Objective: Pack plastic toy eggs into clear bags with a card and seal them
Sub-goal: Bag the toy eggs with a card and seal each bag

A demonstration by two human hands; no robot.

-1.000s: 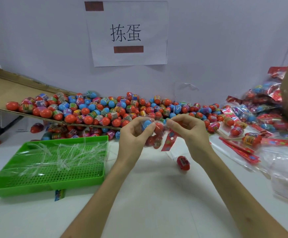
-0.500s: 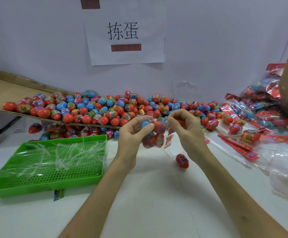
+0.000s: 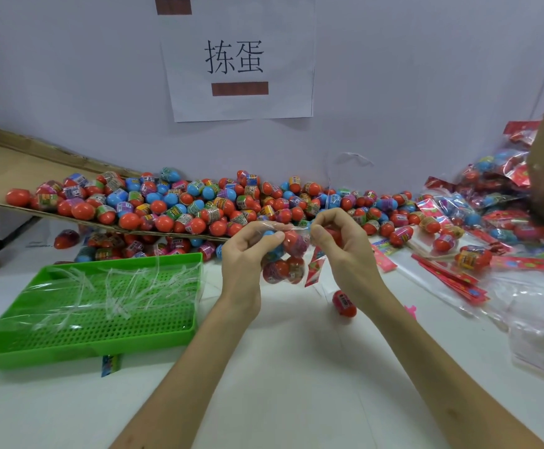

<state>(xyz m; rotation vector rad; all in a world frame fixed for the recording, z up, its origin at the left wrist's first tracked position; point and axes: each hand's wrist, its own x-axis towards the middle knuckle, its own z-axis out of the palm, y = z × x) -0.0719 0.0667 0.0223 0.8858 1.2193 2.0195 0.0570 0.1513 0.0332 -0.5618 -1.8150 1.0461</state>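
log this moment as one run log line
left hand: grips clear bag of eggs | right hand: pinches bag top | card: at bag's right edge | loose egg: on table

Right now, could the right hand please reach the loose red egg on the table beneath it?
Probably, once freed: nothing lies between the right hand and the loose egg, but it is pinching the clear bag.

Thin crinkled film, glossy, see-through: clear bag (image 3: 291, 254). Smooth shiny hard plastic, red and blue, printed wrap bands: toy eggs (image 3: 199, 205) along far edge of worktop (image 3: 280, 367). Glossy perforated plastic: green tray (image 3: 86, 348) near left edge, clear film strips (image 3: 115, 286) inside. Matt brown board: cardboard flap (image 3: 21, 163). Matt white paper: sign (image 3: 238, 56). Worktop smooth, matt, white. Glossy red print: cards (image 3: 448, 277).
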